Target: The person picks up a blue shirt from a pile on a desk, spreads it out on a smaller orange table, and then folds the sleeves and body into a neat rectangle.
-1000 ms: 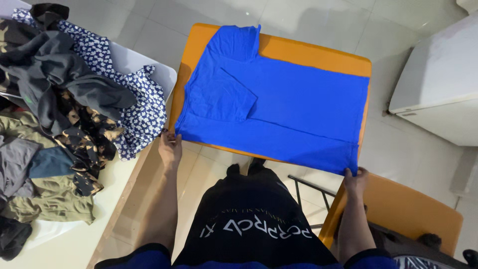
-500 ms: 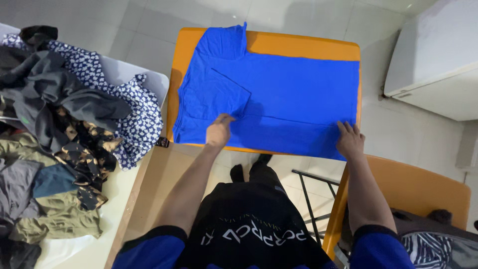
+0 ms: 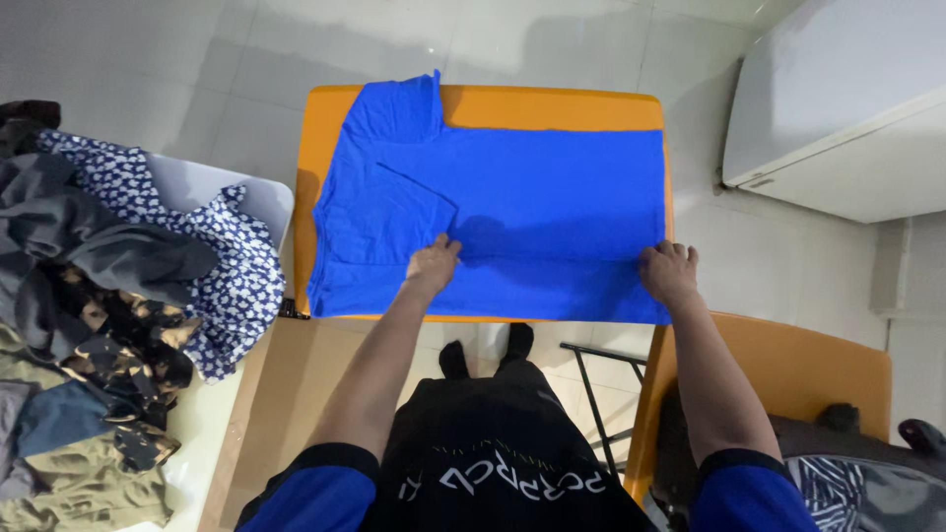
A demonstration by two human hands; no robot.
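In the head view, the blue shirt (image 3: 512,197) lies spread flat on the orange desk (image 3: 552,106), covering nearly all of its top, with its long axis running left to right across the person's front and its folded sleeve end toward the desk's left side. Both hands rest on the shirt's near portion: the left hand (image 3: 434,264) sits palm down just left of the shirt's middle, right by the corner of the folded-over sleeve panel, and the right hand (image 3: 668,272) sits at the shirt's near right corner, close to the desk's right edge. Each hand looks flattened on the cloth with fingers pointing away from the body; the right one's fingers may be curled slightly into a fold, though the angle makes that hard to confirm. The bulk of the shirt lies beyond both hands, toward the desk's far edge, and a faint crease line joins the two hands. To the left of the desk a heap of mixed clothes (image 3: 89,296) spills over a white basket (image 3: 197,187); to the right of the desk stands a white cabinet (image 3: 838,108).
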